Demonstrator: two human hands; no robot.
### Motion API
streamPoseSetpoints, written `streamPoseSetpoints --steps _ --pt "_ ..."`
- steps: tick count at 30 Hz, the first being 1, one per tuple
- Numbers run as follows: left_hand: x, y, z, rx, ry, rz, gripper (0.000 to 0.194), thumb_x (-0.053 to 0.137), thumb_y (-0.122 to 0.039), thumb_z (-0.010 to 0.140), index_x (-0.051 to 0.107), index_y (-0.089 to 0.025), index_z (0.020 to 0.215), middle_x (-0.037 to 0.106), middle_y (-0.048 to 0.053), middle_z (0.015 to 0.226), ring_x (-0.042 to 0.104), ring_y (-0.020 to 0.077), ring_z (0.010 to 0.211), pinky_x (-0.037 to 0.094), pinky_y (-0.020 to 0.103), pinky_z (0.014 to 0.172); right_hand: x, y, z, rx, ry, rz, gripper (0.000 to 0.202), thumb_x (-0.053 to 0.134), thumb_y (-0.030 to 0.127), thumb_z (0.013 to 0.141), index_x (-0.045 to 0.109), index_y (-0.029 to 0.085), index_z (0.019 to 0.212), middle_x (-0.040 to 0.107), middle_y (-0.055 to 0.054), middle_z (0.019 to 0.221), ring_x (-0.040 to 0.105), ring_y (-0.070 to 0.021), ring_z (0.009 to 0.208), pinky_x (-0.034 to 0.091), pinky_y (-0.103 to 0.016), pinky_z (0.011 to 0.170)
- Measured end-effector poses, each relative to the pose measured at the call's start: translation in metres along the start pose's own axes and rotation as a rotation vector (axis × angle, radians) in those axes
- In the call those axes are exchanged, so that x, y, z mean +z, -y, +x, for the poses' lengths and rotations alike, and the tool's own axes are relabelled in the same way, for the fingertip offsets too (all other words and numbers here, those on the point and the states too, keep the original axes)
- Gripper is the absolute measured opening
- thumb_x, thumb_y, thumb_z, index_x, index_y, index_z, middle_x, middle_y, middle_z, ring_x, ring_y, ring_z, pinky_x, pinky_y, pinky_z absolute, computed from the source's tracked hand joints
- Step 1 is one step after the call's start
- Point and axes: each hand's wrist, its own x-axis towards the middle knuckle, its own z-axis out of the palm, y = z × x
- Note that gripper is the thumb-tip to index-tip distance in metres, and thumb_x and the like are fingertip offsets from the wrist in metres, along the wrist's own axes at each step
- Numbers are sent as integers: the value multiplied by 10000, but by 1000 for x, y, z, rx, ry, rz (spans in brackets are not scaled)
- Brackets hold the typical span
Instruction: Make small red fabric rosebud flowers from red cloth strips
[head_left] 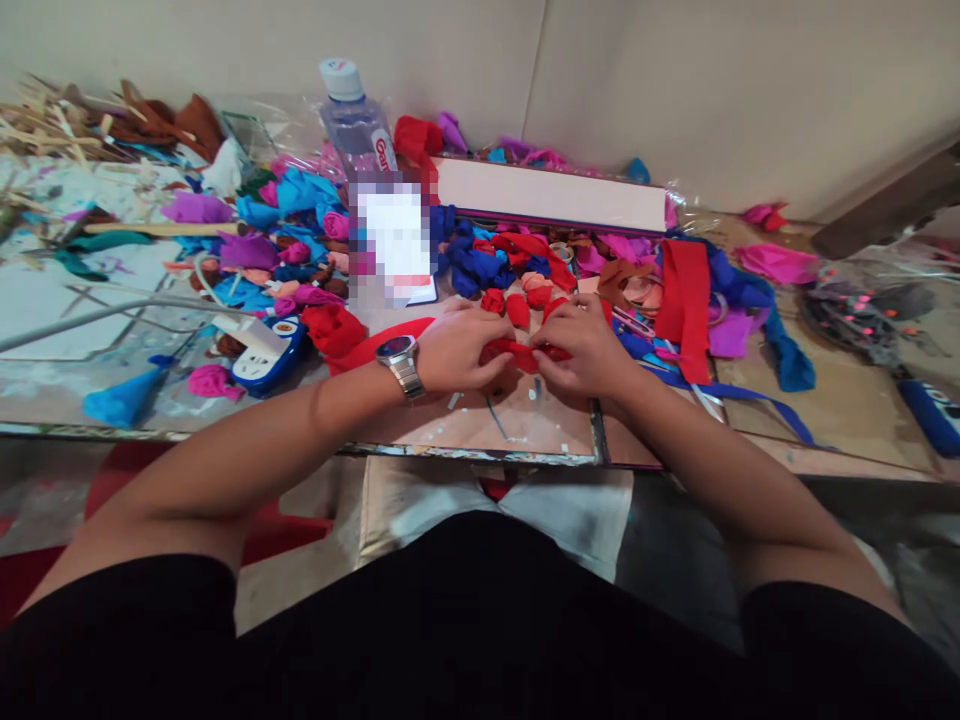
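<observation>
A red crepe paper strip (523, 356) stretches between my two hands, low over the front of the table. My left hand (465, 348), with a watch (400, 362) on the wrist, pinches its left part. The right end is pinched by the thumb and fingers of my right hand (583, 346). Just beyond the fingertips lie small rolled red paper pieces (517, 310). A longer red strip (390, 338) runs behind my left wrist, and a wide red band (684, 305) lies right of my right hand. Part of the held strip is hidden by my fingers.
A capped bottle (354, 125) and a lit phone, partly blurred, stand behind my left hand. A white power strip (262, 345) with a grey cable sits at left. Crumpled blue paper (480, 262) and a long white-topped box (551, 195) lie behind. Wooden sticks (52, 125) pile up far left.
</observation>
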Motion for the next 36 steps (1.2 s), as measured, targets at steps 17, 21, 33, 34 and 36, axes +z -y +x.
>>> streamPoseSetpoints --steps 17,21,33,34,36 --pt "9 -5 0 -161 -20 -30 337 537 -362 975 838 -210 981 794 89 838 655 228 758 449 391 824 -2 6 0 23 -88 -77 181 635 288 990 771 247 1102 839 -66 1068 705 -275 1034 356 -514 1068" --pt "5 -8 1 -163 12 -82 351 537 -395 1000 840 -219 996 791 78 824 644 202 715 391 343 707 3 8 -1 -14 -36 -49 166 655 326 1006 782 270 1098 842 -44 1045 696 -267 1004 364 -520 1068" --pt "2 -13 -1 -121 20 -123 363 520 -394 990 827 -203 965 755 70 763 599 182 651 335 331 647 9 12 1 15 -86 -24 108 669 312 1016 764 267 994 832 -6 916 705 -240 912 384 -498 1025" --pt "1 -13 -1 -123 17 -152 354 523 -383 985 826 -200 969 756 66 768 599 177 653 345 327 654 9 12 1 23 -93 -20 101 673 309 1013 766 272 1001 832 -4 917 706 -239 909 384 -497 1028" --pt "0 -14 0 -133 4 -220 336 529 -361 971 819 -192 964 748 55 761 585 165 645 359 318 659 9 13 0 27 -117 -16 92 679 301 1009 767 274 1007 832 -2 922 708 -235 903 390 -495 1033"
